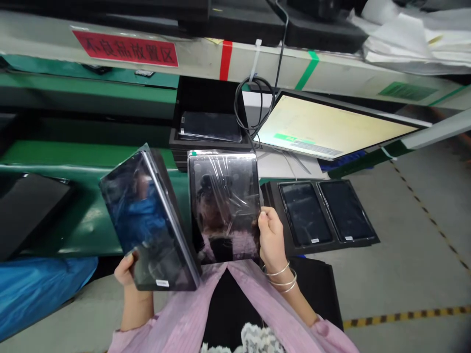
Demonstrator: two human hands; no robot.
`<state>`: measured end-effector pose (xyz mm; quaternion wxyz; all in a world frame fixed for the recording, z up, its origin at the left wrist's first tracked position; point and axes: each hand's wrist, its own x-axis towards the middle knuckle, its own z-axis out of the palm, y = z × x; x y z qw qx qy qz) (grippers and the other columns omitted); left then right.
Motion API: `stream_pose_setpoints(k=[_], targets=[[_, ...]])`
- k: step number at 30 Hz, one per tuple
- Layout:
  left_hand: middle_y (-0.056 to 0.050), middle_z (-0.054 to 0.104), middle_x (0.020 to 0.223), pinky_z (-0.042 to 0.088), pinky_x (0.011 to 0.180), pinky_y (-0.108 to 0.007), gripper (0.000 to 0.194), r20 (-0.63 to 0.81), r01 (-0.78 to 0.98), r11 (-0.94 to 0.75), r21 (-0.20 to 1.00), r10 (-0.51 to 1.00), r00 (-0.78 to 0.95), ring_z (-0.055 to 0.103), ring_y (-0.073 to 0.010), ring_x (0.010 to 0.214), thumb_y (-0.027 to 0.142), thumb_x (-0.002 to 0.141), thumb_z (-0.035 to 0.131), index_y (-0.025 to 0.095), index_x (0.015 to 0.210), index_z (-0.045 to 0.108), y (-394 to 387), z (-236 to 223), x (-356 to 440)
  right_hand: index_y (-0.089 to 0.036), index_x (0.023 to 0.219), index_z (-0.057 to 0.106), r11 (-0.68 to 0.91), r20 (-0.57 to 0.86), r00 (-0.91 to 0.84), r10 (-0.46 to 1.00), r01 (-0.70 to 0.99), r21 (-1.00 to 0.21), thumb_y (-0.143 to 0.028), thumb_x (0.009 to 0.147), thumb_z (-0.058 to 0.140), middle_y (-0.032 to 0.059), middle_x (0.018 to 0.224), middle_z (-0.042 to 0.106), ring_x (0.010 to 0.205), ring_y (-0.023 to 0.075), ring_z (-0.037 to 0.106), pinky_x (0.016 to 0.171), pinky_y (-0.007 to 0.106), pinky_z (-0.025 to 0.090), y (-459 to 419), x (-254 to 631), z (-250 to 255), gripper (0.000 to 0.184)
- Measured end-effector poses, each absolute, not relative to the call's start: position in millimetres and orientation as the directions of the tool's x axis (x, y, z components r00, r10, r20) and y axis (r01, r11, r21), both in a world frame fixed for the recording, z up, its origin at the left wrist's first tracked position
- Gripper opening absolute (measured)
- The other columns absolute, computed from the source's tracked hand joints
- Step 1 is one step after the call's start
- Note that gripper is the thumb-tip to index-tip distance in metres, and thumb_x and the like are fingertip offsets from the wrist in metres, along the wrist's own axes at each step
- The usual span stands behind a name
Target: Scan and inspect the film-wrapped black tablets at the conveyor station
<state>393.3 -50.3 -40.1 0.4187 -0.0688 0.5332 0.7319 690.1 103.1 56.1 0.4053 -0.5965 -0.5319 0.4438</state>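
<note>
My left hand (127, 268) grips the lower edge of a dark tablet (147, 220) with a glossy screen, tilted to the left; it may be more than one tablet stacked. My right hand (271, 238) holds a second tablet (223, 203) by its right edge; this one is wrapped in clear crinkled film and stands upright facing me. The two tablets are side by side in front of my chest, almost touching.
A black tray (274, 196) with two dark tablets (305, 213) lies to the right. A lit monitor (331, 127) leans behind it, with a coiled black cable (253, 105). A black stack of trays (209, 130) stands behind. A green conveyor (73, 162) runs left; a red label (125, 48) is above.
</note>
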Motion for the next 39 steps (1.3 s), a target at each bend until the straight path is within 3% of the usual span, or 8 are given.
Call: stream_pose_setpoints(k=[6,11,20,26,29,32,34,39], targets=[[0.002,0.066,0.070,0.053,0.059,-0.024,0.040,-0.467,-0.555,-0.038,0.831,0.495,-0.733,0.062,-0.0164,0.063,0.026,0.045,0.071,0.020,0.084,0.064,-36.1,13.1,407.4,-0.016,0.092,0.053,-0.138,-0.126,0.061,0.990,0.290,-0.947,-0.046,0.088,0.043,0.0009,0.078,0.050,0.072,0.0132,0.044,0.068,0.024,0.036,105.2,684.8,32.7,0.032],[-0.002,0.069,0.081,0.055,0.067,-0.030,0.061,-0.501,-0.570,0.022,0.822,0.503,-0.704,0.065,-0.0216,0.072,0.023,0.039,0.079,0.017,0.098,0.064,-25.9,37.9,421.5,-0.016,0.086,0.051,-0.161,-0.146,0.070,0.987,0.363,-0.918,-0.049,0.085,0.041,0.0008,0.076,0.050,0.070,0.0143,0.043,0.068,0.025,0.034,111.0,681.5,-7.2,0.035],[-0.004,0.069,0.082,0.055,0.057,-0.028,0.055,-0.514,-0.589,0.068,0.805,0.576,-0.635,0.065,-0.0226,0.068,0.024,0.046,0.076,0.018,0.100,0.064,-2.7,86.9,450.4,-0.016,0.090,0.057,-0.217,-0.250,0.026,0.968,0.590,-0.778,-0.050,0.080,0.037,0.0093,0.085,0.062,0.080,0.0225,0.055,0.076,0.033,0.039,119.4,683.9,-27.0,0.042],[-0.007,0.070,0.087,0.057,0.064,-0.035,0.060,-0.506,-0.599,0.076,0.797,0.627,-0.593,0.066,-0.0291,0.077,0.026,0.047,0.074,0.017,0.106,0.063,4.5,93.5,456.9,-0.012,0.099,0.065,-0.017,-0.047,-0.026,0.999,0.683,-0.730,-0.040,0.081,0.039,0.0148,0.099,0.064,0.094,0.0252,0.057,0.089,0.040,0.041,123.6,694.2,-11.2,0.042],[-0.007,0.070,0.085,0.056,0.060,-0.033,0.056,-0.522,-0.604,0.104,0.791,0.629,-0.576,0.066,-0.0270,0.072,0.027,0.046,0.076,0.018,0.101,0.064,5.5,88.9,456.8,-0.013,0.104,0.065,0.024,0.002,-0.038,0.999,0.596,-0.803,-0.041,0.085,0.042,0.0141,0.105,0.062,0.097,0.0238,0.057,0.086,0.038,0.044,121.4,693.8,8.3,0.041],[-0.006,0.070,0.080,0.054,0.055,-0.029,0.056,-0.534,-0.605,0.131,0.786,0.638,-0.555,0.064,-0.0233,0.065,0.028,0.045,0.079,0.018,0.097,0.065,5.2,81.4,456.2,-0.017,0.118,0.058,-0.126,-0.205,-0.209,0.956,0.337,-0.933,-0.048,0.087,0.047,0.0117,0.112,0.060,0.093,0.0216,0.059,0.076,0.033,0.050,113.6,687.2,29.0,0.046],[-0.005,0.070,0.082,0.055,0.056,-0.030,0.059,-0.534,-0.604,0.145,0.783,0.655,-0.535,0.065,-0.0232,0.066,0.029,0.045,0.080,0.019,0.101,0.064,5.5,77.4,458.4,-0.021,0.130,0.049,-0.247,-0.300,-0.374,0.877,0.184,-0.952,-0.052,0.087,0.047,0.0103,0.119,0.058,0.094,0.0205,0.060,0.075,0.032,0.051,106.6,681.6,39.2,0.054],[-0.004,0.071,0.085,0.055,0.057,-0.029,0.073,-0.612,-0.623,0.287,0.728,0.682,-0.401,0.067,-0.0277,0.072,0.031,0.045,0.083,0.022,0.114,0.061,13.8,66.9,475.8,-0.022,0.135,0.046,-0.133,-0.206,-0.470,0.858,0.183,-0.974,-0.043,0.092,0.043,0.0070,0.128,0.053,0.121,0.0202,0.048,0.106,0.037,0.037,96.3,675.1,49.7,0.048]])
